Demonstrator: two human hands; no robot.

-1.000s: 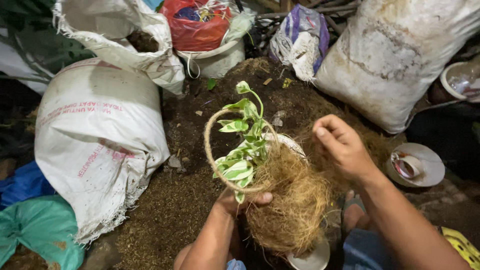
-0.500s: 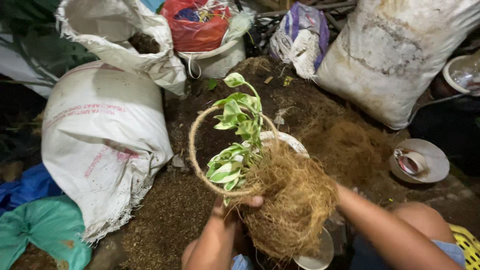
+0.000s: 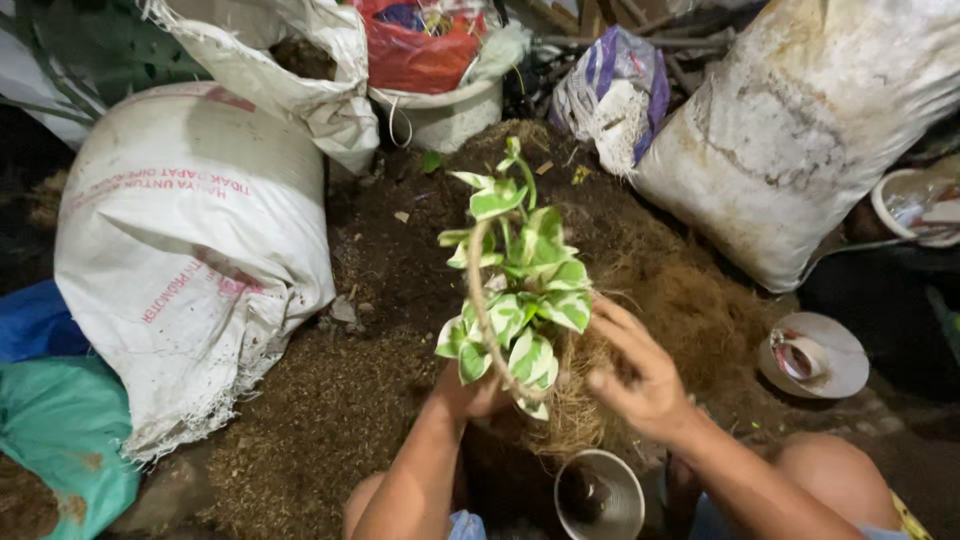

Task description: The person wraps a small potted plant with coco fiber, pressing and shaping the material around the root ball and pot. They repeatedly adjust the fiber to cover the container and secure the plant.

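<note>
Nearest to the camera, a small empty pot (image 3: 598, 494) is sitting on the ground just below both sets of fingers. Just above it, the left hand (image 3: 478, 395) is closing its fingers around the base of the coconut-fibre ball (image 3: 572, 408), from which a variegated green-and-white plant (image 3: 520, 290) is rising together with a curved loop of fibre rope (image 3: 483, 300). The right hand (image 3: 640, 378) is resting against the ball's far side with fingers (image 3: 618, 330) spread wide and half curled, pressing rather than gripping. The ball is being held up off the ground, between the two hands.

By the look of it, this bundle is light but loose: the fibres are springy and likely to shed, and the leaves are soft and easily torn. A hold low on the fibre ball, cupped from beneath, seems safer than any grip on stems or leaves.

Beyond the fingers, a mound of dark soil and husk (image 3: 400, 260) is spreading out. Left of it a large white sack (image 3: 180, 250) is lying; farther off, another sack (image 3: 800, 130) and a white bucket (image 3: 440, 115) are standing.
</note>
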